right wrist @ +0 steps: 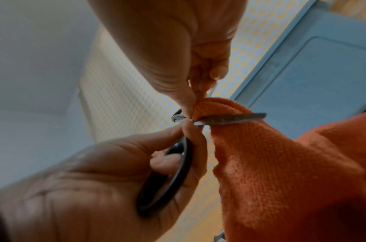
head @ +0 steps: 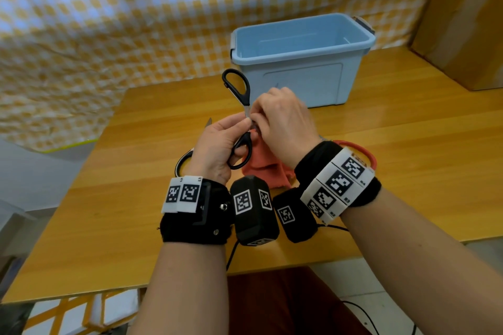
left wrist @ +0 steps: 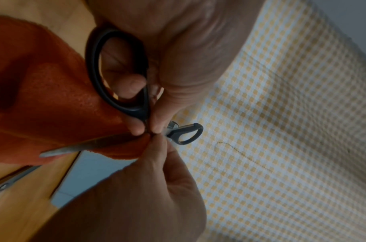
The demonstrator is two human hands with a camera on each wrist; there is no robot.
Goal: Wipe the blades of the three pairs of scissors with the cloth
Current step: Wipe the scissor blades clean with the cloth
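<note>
Black-handled scissors [head: 237, 90] are held above the table, spread wide. My left hand [head: 231, 139] grips the lower handle loop [left wrist: 115, 73] with a finger through it, its fingertips at the pivot. My right hand [head: 260, 122] pinches the orange cloth [head: 262, 168] round one blade [right wrist: 229, 120] close to the pivot; the bare blade tip sticks out past the cloth [right wrist: 281, 163]. The rest of the cloth hangs to the table. A second pair, pale-handled [head: 183, 162], lies behind my left hand. A red-handled pair [head: 362, 151] lies behind my right wrist.
An open, empty blue plastic bin [head: 302, 62] stands at the back of the wooden table [head: 408, 144]. A cardboard box [head: 468, 22] stands at the far right. A yellow checked sheet [head: 109, 22] hangs behind and to the left.
</note>
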